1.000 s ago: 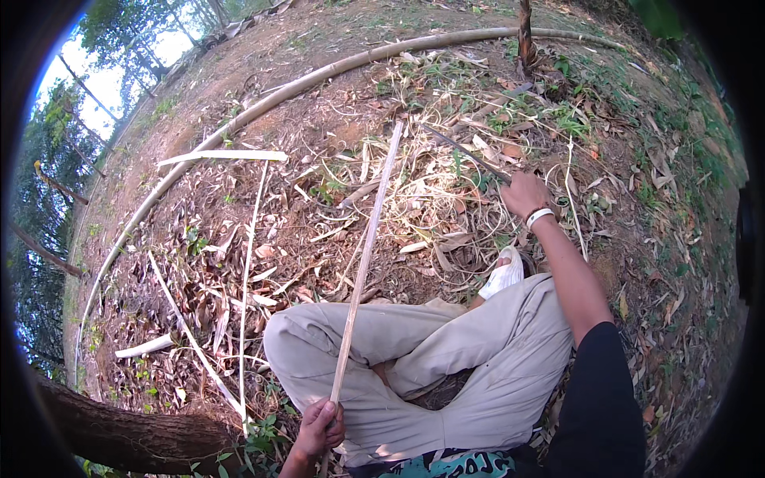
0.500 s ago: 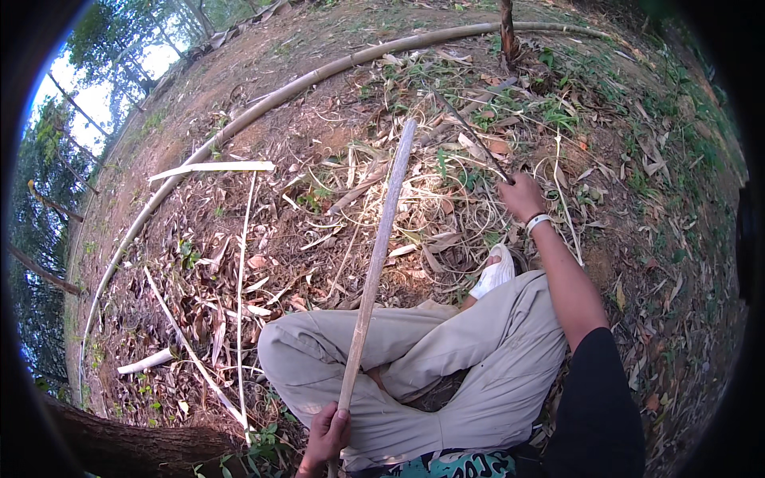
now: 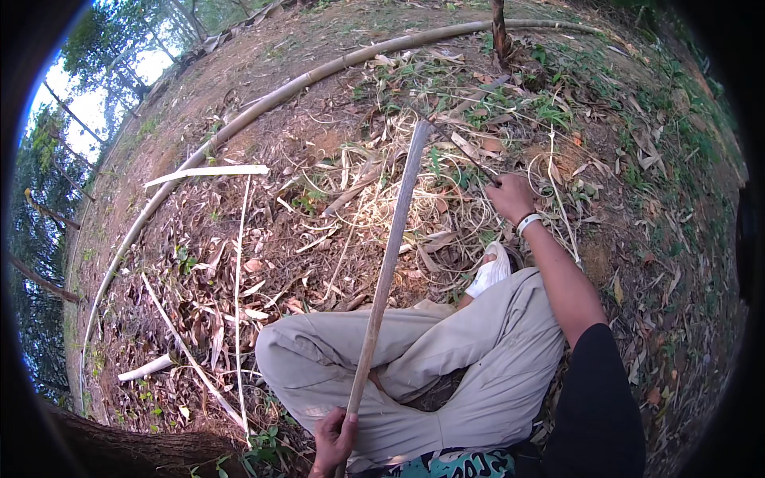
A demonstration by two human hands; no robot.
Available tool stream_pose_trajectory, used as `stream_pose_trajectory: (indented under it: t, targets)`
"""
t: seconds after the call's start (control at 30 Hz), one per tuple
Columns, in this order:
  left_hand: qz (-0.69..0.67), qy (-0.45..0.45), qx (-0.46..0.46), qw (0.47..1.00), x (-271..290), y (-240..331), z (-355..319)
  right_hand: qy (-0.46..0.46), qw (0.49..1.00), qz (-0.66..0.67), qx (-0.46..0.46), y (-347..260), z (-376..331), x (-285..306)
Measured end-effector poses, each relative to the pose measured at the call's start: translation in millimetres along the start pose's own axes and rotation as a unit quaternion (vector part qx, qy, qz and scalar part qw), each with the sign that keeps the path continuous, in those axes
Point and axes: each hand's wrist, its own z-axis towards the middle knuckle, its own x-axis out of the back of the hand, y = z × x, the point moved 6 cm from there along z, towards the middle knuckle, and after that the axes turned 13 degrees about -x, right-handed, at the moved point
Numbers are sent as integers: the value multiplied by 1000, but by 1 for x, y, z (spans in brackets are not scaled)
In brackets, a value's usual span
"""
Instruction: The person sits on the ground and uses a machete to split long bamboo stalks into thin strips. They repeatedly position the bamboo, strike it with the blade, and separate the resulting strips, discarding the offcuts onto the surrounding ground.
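Near the bottom edge, my left hand (image 3: 335, 438) is closed round the lower end of a long greyish-brown bamboo strip (image 3: 390, 247). The strip slants up across my lap, its upper end above the ground. Out to the right, my right hand (image 3: 511, 197) grips a long, thin, dark blade-like tool (image 3: 470, 156), seen nearly edge-on. Its far end meets or passes the strip's upper end in this view; I cannot tell whether they touch. Pale thin shavings (image 3: 414, 199) lie heaped on the ground beyond my crossed legs.
A long bamboo pole (image 3: 295, 85) curves across the ground, passing a thin trunk (image 3: 500, 36). Left lie pale split strips (image 3: 240, 303), a flat pale piece (image 3: 211, 171) and a short bamboo piece (image 3: 146, 367). A thick log (image 3: 135, 446) is at lower left. My shoe (image 3: 490, 271) is ahead.
My right hand has shifted slightly left with the dark tool, whose far end now meets the strip's top in view. The strip's upper end has tilted a little to the right.
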Motion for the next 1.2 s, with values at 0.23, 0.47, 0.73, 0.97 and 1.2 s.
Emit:
stream_pose_trajectory:
  t: [0.23,0.47,0.73,0.97,1.2]
  targets:
    - [-136,1,83,987,2,-24,-8,-3,1000,-22,-7,0,-5,-4]
    - [-130,-19,82,988,1,-10,-2,-16,999,-39,-2,5,-2,-12]
    - [-197,-32,88,976,1,-19,-6,-31,999,-34,-20,2,-6,-9]
    - [-335,-88,124,930,4,-24,-3,-32,998,-60,14,-6,-10,-6]
    - [-341,-97,144,924,4,-22,0,-49,998,-45,-8,-1,-5,-13]
